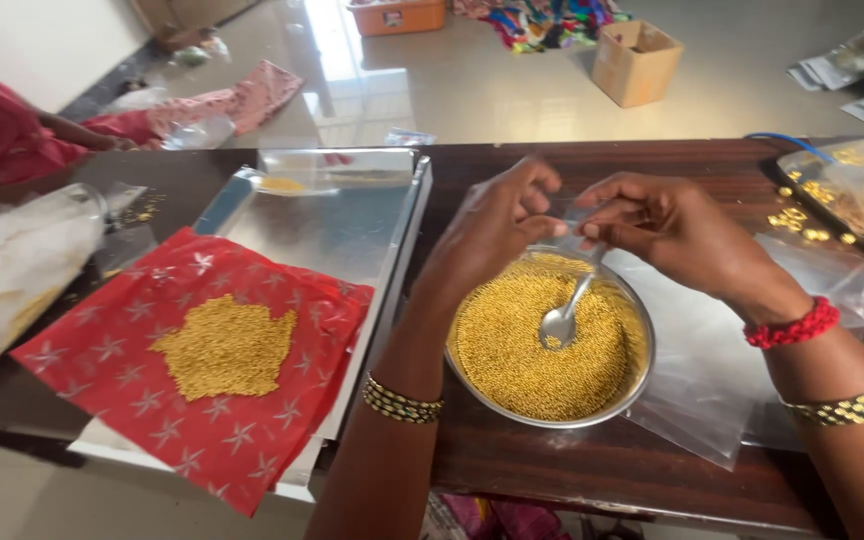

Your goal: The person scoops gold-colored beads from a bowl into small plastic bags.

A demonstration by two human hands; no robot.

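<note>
Holding a small clear bag (567,225) over the steel bowl of gold beads (549,340), my left hand (492,235) and right hand (667,225) pinched its mouth; I judged keeping it spread above the spoon (564,318) wisest.

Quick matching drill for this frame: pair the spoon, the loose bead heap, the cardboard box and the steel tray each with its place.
Things:
1. spoon
2. loose bead heap
3. cardboard box
4. steel tray

Places:
A. on the floor beyond the table
B. under the red star-print cloth
C. in the steel bowl of gold beads
D. on the red star-print cloth

Pairs: 1-C, 2-D, 3-A, 4-B
</note>
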